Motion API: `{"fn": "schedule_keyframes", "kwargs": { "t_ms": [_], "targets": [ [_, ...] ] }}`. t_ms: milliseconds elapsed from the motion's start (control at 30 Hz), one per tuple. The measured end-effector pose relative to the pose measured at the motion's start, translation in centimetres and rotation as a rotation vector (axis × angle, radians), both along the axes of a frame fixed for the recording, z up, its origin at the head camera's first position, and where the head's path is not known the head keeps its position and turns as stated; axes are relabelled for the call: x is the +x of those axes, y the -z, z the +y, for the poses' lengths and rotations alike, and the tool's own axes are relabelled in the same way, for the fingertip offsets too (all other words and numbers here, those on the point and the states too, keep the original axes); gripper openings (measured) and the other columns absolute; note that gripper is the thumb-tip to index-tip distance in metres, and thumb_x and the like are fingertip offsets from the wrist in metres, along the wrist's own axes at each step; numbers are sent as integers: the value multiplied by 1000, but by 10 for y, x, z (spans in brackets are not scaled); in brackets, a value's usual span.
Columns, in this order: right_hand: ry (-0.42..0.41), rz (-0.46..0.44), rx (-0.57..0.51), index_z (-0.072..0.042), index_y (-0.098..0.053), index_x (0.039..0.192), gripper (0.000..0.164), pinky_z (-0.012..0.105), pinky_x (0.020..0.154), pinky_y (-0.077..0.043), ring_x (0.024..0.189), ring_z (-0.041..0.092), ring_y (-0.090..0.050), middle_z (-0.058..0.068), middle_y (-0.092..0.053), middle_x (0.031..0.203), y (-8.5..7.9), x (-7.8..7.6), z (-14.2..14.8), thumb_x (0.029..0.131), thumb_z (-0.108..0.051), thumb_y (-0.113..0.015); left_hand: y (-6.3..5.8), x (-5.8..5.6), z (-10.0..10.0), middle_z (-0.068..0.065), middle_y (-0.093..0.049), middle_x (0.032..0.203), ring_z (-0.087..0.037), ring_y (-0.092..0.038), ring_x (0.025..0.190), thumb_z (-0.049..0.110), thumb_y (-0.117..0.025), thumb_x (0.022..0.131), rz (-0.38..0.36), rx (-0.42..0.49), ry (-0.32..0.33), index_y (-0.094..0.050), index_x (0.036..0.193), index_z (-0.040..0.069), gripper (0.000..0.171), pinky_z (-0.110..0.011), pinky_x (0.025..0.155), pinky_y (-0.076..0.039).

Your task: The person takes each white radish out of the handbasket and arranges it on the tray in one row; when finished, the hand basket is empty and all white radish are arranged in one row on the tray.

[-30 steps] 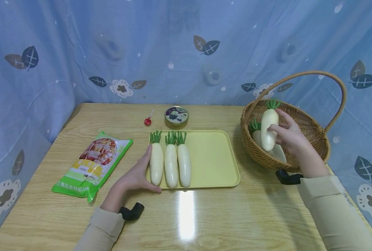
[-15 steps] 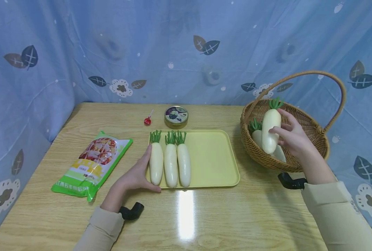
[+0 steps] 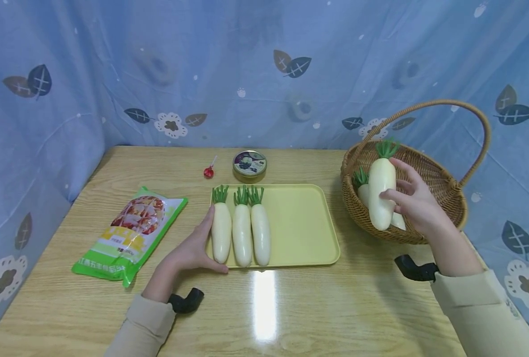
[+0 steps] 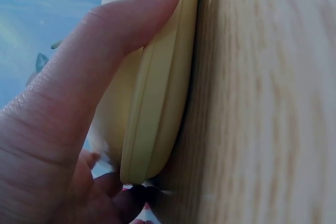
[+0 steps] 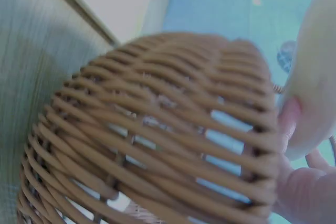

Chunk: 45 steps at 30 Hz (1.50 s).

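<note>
Three white radishes with green tops lie side by side on the left part of a pale yellow tray (image 3: pixel 302 225): a left one (image 3: pixel 221 233), a middle one (image 3: pixel 242 235) and a right one (image 3: pixel 261 235). My left hand (image 3: pixel 192 252) holds the tray's near left corner, its thumb (image 4: pixel 131 22) across the front rim. At the right, my right hand (image 3: pixel 416 203) grips another white radish (image 3: pixel 382 198) between thumb and fingers, upright over the front of a wicker basket (image 3: pixel 438 183). More radishes inside, one with a green top (image 3: pixel 361 178), are partly hidden behind it.
A green and white food packet (image 3: pixel 130 233) lies left of the tray. Behind the tray stand a round tin (image 3: pixel 250 163) and a red lollipop (image 3: pixel 208 172). The basket's tall handle (image 3: pixel 487 134) arches up at the right. A blue curtain (image 3: pixel 228 74) encloses the table.
My right hand has drawn the radish slightly toward me and down in view, over the basket's front rim. The left hand and the tray have stayed put.
</note>
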State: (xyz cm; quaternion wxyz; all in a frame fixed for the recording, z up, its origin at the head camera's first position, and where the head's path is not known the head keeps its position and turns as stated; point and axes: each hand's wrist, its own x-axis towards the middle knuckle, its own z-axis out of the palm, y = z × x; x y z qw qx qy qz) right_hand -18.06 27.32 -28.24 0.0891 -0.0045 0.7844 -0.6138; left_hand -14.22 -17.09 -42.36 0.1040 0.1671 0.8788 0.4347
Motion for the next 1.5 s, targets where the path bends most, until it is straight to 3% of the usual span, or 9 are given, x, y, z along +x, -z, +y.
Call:
{"fn": "schedule_keyframes", "kwargs": {
  "t_ms": [367,567,1133,1500],
  "targets": [
    [-99,57,12,-36,-15,145,79,28,70,-50,104,14,-45,19,-17,139,4,22,-8,87,-1,-56,0,0,0,-13,11,151,-32,3,137,39,-89,48,2,16,9,17,144,10,146,-51,108,-8],
    [-132,108,4,-31,-18,144,76,32,68,-52,96,8,-54,18,-21,135,9,31,-15,86,2,-54,0,0,1,-13,11,151,-32,3,137,38,-89,48,3,19,13,17,144,9,146,-51,108,-8],
    [-193,116,-1,-29,-25,141,77,41,72,-48,95,14,-57,15,-26,131,17,38,-38,80,5,-59,-1,0,0,-12,12,151,-33,3,137,40,-89,48,-9,-10,-1,17,144,10,146,-53,108,-6],
    [-258,114,-21,-25,-23,142,80,39,72,-51,92,16,-60,25,-26,133,27,35,-51,80,4,-64,-2,0,0,-12,13,151,-32,3,137,42,-88,48,-11,-28,2,17,144,10,146,-52,108,-6]
  ]
}}
